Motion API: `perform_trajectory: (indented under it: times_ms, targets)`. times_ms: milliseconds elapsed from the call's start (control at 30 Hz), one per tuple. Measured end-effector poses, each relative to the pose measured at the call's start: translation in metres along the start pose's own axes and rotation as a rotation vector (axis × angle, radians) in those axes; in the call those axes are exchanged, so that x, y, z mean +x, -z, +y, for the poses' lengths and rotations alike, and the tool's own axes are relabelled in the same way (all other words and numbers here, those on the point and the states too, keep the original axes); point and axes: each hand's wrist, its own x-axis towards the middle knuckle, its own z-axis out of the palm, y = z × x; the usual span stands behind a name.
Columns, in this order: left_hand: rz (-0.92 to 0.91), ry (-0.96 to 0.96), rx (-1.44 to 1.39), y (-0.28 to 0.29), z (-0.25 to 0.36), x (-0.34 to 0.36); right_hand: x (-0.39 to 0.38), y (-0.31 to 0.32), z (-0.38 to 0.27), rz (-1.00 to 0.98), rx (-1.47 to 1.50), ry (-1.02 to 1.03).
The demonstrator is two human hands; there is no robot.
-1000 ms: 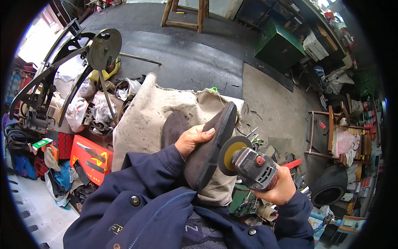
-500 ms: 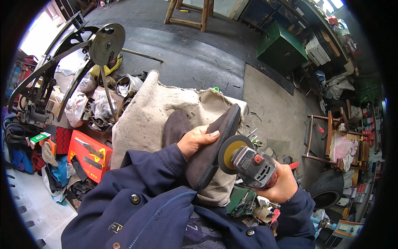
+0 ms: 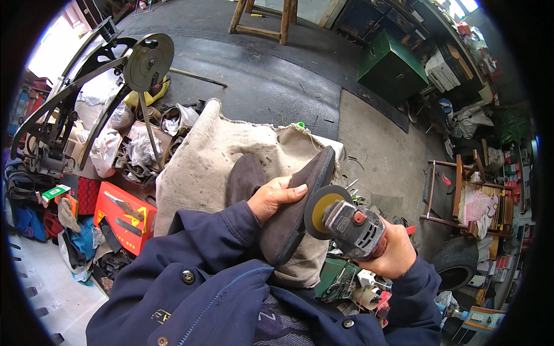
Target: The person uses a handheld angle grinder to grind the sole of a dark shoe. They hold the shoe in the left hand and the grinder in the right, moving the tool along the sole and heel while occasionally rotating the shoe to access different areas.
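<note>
Above the stained cloth [image 3: 196, 144], gripping the brown shoe [image 3: 283, 225] in the left hand [image 3: 272, 199] and the grinder [image 3: 355, 228] in the right hand [image 3: 395, 251], with the disc [image 3: 323, 211] close by the sole [image 3: 327, 170]. Best to brace firmly and sweep lightly, evenly.

Red box [image 3: 105, 205]: yellow printing, large bold mark, row of smaller characters below, partly covered. Jacket [image 3: 193, 254]: short yellowish lettering on chest, partly lost in fold. Sweater [image 3: 283, 326]: pale letter-like mark. Grinder [image 3: 355, 228]: small pale marking on casing, too small to read.
</note>
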Motion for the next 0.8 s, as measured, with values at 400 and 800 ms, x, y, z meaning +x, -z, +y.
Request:
perform_trajectory:
  times_ms: [400, 800]
  targets:
    - [0.033, -0.002, 0.055, -0.004, 0.002, -0.001, 0.010, 0.012, 0.011, 0.032, 0.166, -0.060]
    - [0.014, 0.013, 0.022, -0.006, 0.004, -0.003, -0.010, 0.018, -0.001, -0.027, 0.043, -0.040]
